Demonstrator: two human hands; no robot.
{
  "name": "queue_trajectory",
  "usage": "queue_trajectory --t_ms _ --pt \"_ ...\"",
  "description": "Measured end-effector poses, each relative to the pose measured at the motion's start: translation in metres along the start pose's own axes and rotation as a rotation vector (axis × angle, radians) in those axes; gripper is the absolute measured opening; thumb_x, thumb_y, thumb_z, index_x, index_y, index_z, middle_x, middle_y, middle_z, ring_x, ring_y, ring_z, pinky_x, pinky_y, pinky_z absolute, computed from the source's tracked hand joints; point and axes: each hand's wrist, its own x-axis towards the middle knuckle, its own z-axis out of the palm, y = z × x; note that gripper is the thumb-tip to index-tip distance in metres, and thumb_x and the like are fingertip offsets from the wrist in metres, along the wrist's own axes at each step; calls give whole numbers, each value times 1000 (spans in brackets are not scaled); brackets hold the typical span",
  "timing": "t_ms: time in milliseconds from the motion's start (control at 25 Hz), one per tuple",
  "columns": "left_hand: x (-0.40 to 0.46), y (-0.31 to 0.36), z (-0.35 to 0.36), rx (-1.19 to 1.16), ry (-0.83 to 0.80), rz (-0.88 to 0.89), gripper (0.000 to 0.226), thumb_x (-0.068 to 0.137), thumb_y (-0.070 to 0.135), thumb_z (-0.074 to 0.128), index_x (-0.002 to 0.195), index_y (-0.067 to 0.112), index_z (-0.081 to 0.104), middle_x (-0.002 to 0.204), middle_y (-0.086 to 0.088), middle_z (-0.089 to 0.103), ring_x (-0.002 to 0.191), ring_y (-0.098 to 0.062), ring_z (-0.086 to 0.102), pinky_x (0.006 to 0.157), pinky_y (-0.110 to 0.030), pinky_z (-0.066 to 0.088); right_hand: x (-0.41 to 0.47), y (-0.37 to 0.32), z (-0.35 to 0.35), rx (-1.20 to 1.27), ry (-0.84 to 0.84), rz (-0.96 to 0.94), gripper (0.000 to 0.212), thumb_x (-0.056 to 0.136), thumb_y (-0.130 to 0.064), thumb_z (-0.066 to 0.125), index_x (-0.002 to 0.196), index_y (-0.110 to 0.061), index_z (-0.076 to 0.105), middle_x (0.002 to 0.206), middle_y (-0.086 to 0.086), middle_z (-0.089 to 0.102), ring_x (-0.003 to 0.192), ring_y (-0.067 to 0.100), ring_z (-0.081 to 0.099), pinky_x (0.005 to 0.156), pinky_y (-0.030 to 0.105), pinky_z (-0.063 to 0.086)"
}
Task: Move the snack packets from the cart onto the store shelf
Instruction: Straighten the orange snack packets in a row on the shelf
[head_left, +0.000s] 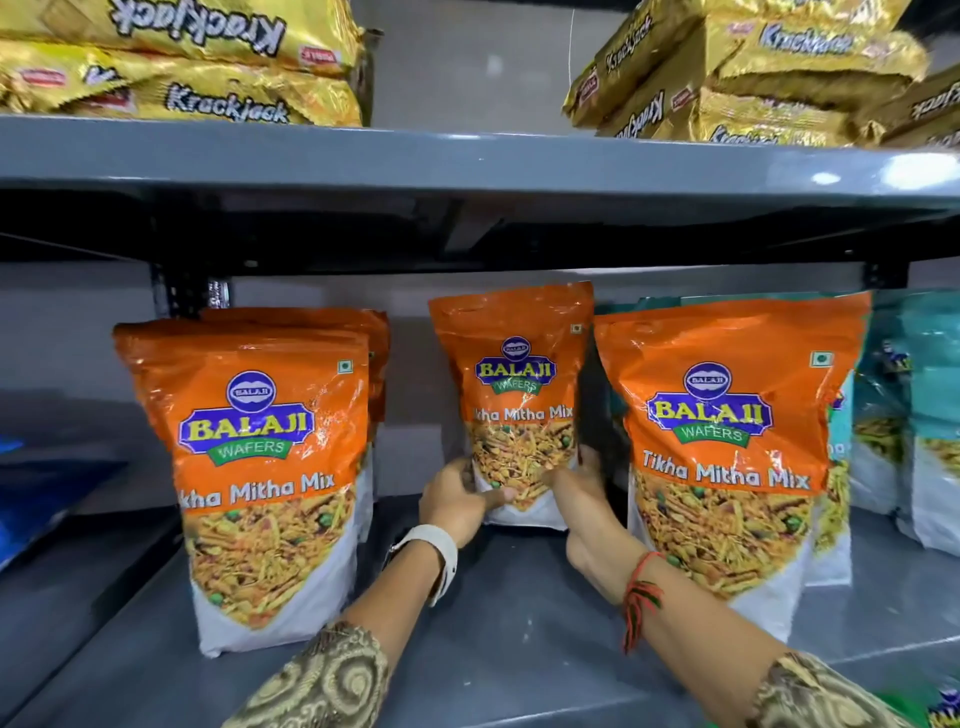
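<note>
Shelf: grey metal board, the landmark for all below; its front middle part is bare, an upper board above it carries golden biscuit packs.
Right orange packet: stands upright at the front right of the shelf, teal packets behind and beside it.
Left orange packets: a row standing at the front left of the shelf, upright.
Middle packet: the task's thing now, deep at the back middle of the shelf, upright, base probably on the board, though the hands hide the corners.
Left hand: grip pinching the packet's lower left corner.
Right hand: grip pressed on the lower right corner, close to the right orange packet.
Step advice: flatten the base, keep the label to the front, release both sides together so it does not tip.
</note>
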Motion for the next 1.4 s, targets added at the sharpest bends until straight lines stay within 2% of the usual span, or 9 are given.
queue_trajectory --t_ms 200,480,760,880,1040,1160,1280,1320,1400 --pt "-31 3 -13 71 116 -7 66 49 52 83 104 23 63 109 -1 73 101 -25 68 91 -42 54 -5 4 6 -30 -86 67 48 86 -4 56 130 -22 43 127 13 59 113 30 61 96 47 53" --pt "-43 5 0 158 170 -8 69 59 50 81 117 20 57 118 -5 70 110 -28 64 93 -40 52 0 10 -11 -61 -137 64 55 94 -5 54 143 -17 36 137 10 55 109 23 55 76 29 46" --pt "-50 9 1 322 175 23 67 65 56 73 118 21 53 120 -9 68 111 -34 62 92 -44 52 -13 13 -6 -155 -184 24 78 92 -12 58 154 -26 12 156 8 33 140 29 38 112 47 37" --pt "-60 28 -2 251 255 77 65 68 48 74 124 25 50 122 -6 67 112 -33 62 93 -44 52 -38 2 -13 -180 -203 -131 79 89 -13 62 152 -28 19 155 5 33 140 24 37 114 44 37" --pt "-70 78 6 -22 301 310 50 78 27 71 124 21 54 120 -3 67 108 -22 64 94 -33 53 -86 -37 -45 -242 -207 -571 58 91 -12 61 143 -26 40 143 1 42 132 8 45 110 30 43" --pt "-80 112 31 -256 38 362 55 76 20 74 127 13 54 120 -4 65 99 -17 64 88 -23 53 -115 -71 -89 -295 -21 -875 50 91 -11 62 138 -19 48 135 -1 48 123 -5 46 95 7 42" --pt "-86 111 56 -159 -289 268 91 60 33 85 137 16 40 132 0 54 116 -19 57 99 -36 47 -109 -67 -143 -458 315 -988 62 85 -21 69 141 -15 41 139 2 43 131 20 43 109 32 40" --pt "-89 106 64 -96 -382 226 101 56 34 88 140 16 35 136 1 52 122 -20 53 103 -37 44 -104 -57 -164 -493 379 -930 71 82 -27 72 141 -15 36 140 2 38 132 24 41 111 42 39" --pt "-93 91 80 -8 -528 173 100 56 29 89 138 17 33 135 1 51 126 -19 49 107 -36 40 -99 -33 -199 -543 365 -720 87 76 -42 76 143 -15 28 142 0 30 136 24 36 114 43 34"
